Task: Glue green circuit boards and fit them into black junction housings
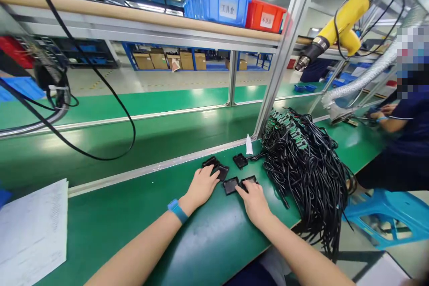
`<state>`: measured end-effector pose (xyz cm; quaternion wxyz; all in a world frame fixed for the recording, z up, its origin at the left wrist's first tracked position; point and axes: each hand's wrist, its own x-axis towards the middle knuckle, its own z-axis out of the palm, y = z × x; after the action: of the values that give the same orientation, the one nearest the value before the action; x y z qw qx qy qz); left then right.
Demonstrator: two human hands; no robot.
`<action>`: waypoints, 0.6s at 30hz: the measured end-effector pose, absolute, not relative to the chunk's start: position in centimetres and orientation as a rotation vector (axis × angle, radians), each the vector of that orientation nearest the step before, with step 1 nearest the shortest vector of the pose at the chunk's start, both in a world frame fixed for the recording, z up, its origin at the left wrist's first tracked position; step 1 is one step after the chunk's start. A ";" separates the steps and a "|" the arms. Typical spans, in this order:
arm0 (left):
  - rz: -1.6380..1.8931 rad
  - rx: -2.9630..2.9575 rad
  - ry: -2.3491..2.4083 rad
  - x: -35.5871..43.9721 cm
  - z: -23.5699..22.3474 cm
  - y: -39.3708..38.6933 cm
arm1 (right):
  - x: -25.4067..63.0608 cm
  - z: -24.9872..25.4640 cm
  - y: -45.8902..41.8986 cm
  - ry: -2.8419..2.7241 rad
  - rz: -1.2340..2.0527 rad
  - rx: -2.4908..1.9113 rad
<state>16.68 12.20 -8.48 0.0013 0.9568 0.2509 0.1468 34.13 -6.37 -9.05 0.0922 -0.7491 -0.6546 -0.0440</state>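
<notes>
Several small black plastic case halves lie on the green worktop in front of me. My left hand point(200, 186), a blue band on its wrist, rests palm down with fingers apart at a black case half point(222, 172); another case half point(210, 161) lies just beyond its fingertips. My right hand point(256, 203) has its thumb at the edge of a shallow rectangular case half point(230, 186) and its fingers on a second one point(250, 180) to the right. These fingers are spread too. Farther back sits an open case half point(240, 161), which neither hand touches.
A large heap of black cables point(301, 170) with green circuit boards hangs over the bench edge at right. A small white tube point(249, 145) stands behind. Papers point(36, 232) lie at left. A yellow tool point(345, 27) hangs above; a co-worker point(402, 129) sits right.
</notes>
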 end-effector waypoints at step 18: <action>0.749 3.058 1.046 6.0 -10.6 -1.4 | 29.4 -3.8 0.8 -2.028 0.386 -2.325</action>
<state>5.99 -1.37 -10.64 -0.0878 0.9182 0.3140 0.2249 29.41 0.76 -3.78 0.0162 -0.7477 -0.6522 0.1243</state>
